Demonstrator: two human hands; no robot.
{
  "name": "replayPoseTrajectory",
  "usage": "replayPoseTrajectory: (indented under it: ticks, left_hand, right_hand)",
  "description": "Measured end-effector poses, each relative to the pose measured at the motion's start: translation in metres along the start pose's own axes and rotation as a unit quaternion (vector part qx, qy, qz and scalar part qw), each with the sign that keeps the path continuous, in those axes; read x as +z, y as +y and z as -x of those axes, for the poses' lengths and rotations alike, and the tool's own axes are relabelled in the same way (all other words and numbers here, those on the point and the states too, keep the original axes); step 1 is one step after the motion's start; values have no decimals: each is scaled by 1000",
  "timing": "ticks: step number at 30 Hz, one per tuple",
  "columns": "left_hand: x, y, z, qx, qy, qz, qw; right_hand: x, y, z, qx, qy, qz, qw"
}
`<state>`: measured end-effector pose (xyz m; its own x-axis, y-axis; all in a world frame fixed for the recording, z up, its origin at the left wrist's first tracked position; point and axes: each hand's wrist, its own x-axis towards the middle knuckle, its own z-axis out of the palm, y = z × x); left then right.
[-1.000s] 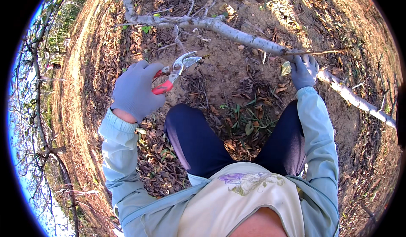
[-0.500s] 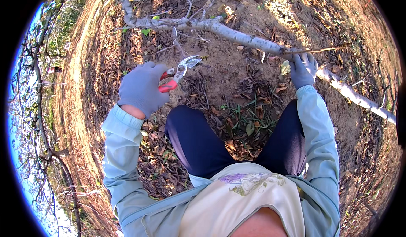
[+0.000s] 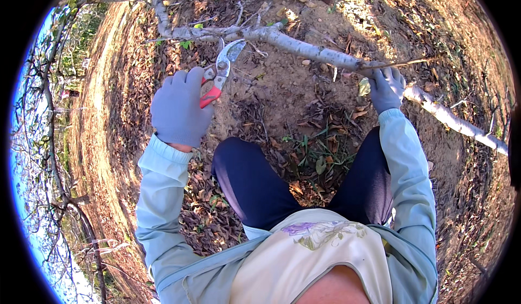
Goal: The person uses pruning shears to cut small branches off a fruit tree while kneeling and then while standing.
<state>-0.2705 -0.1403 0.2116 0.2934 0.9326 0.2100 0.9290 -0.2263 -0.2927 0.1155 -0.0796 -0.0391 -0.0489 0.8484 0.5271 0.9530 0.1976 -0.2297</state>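
Both hands, in grey knitted gloves, are well apart in my head-camera view, each closed on something. I find the left hand [image 3: 182,109] clamped around the red handles of a pair of pruning shears with bright metal blades [image 3: 221,76]. Their tip points up and away from the wearer, just short of a long, pale-barked branch [image 3: 320,53], near a thin twig; I cannot tell whether the blades are parted.

I find the right hand [image 3: 388,90] gripped around that same branch, toward its right-hand stretch, where the bark passes behind the glove. A thin brown stick [image 3: 415,62] lies at the fingertips, and a pale yellow-green leaf [image 3: 364,87] sits just beside the hand. The branch crosses the view beyond the knees. Below it I note brown soil [image 3: 287,81] with dry leaves, and a tuft of green grass [image 3: 326,148] between the dark-trousered legs [image 3: 249,182].
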Motion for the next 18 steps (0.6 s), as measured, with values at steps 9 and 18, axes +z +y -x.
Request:
replayPoseTrajectory:
  ticks: [9, 18]
  left_hand:
    - [-4, 3, -12, 99, -53, -7, 994]
    - [-24, 2, -31, 46, -183, 71, 980]
  right_hand:
    - [-8, -2, -2, 7, -36, 14, 999]
    - [-7, -2, -3, 0, -4, 7, 1000]
